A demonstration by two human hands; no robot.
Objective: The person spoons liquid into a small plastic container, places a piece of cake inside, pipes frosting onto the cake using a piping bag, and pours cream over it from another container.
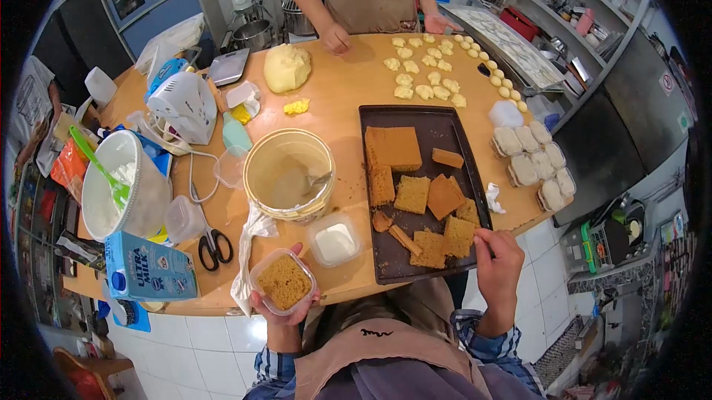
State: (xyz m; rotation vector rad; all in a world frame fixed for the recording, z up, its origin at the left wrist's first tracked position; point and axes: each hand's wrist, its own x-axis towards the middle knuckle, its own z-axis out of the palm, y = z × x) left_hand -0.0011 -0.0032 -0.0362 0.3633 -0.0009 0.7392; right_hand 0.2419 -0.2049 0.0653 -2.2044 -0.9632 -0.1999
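Observation:
My left hand [285,303] is closed around a small clear plastic tub [256,275] with a piece of brown sponge cake [285,282] inside. At the right edge of a dark baking tray [400,270], my right hand [498,270] pinches the side of a cut cake piece [459,237]. Several other cut pieces and a large uncut block of cake [394,146] lie on the tray. Between my left hand and the tray stands a tub of white cream [335,240]. Behind it is a big round bucket [290,211] with a spoon inside.
Scissors [215,249], a milk carton [152,270] and a white bowl with a green spatula [111,207] stand at left. Across the table are a dough ball [288,68], dough pieces [424,91] and another person's hand [336,39]. Filled tubs [530,155] stand at right.

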